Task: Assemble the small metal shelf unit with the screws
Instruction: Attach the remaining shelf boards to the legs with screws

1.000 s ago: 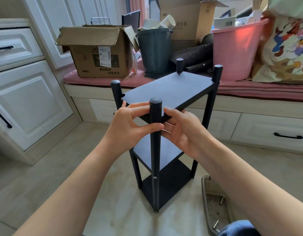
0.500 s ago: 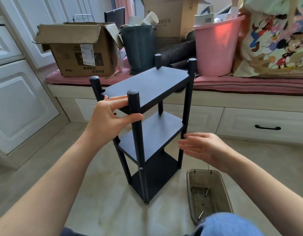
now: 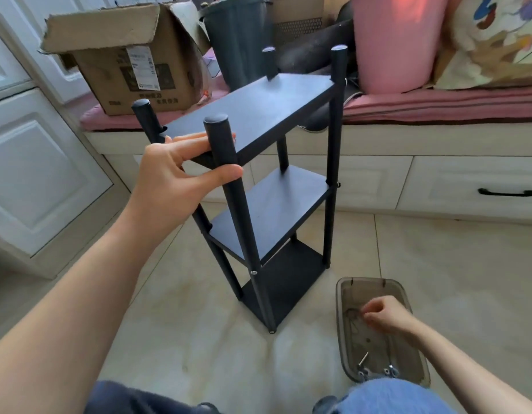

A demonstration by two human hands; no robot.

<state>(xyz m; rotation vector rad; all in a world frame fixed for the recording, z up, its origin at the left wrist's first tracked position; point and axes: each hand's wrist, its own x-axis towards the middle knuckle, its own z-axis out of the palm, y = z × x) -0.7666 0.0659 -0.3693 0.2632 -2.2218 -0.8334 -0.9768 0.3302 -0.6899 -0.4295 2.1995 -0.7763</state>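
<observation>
Black three-tier metal shelf unit (image 3: 267, 186) stands upright on the beige tiled floor (image 3: 438, 264), long axis vertical, in front of the window bench. Left hand (image 3: 172, 174) steadies it at the top near corner: fingers on the top tier's edge, thumb pressed against the near black post (image 3: 228, 186), post held between them. Right hand (image 3: 384, 316) is down in the smoky translucent plastic tray (image 3: 420, 363) on the floor, just right of the shelf's base, fingertips bunched as if pinching something small; can't tell what, too blurred. Loose silver screws (image 3: 363, 361) lie at the tray's near end, toward me from that hand. Right hand is nearer them. Likely next: pick up a screw and carry it up-left to the near post.
</observation>
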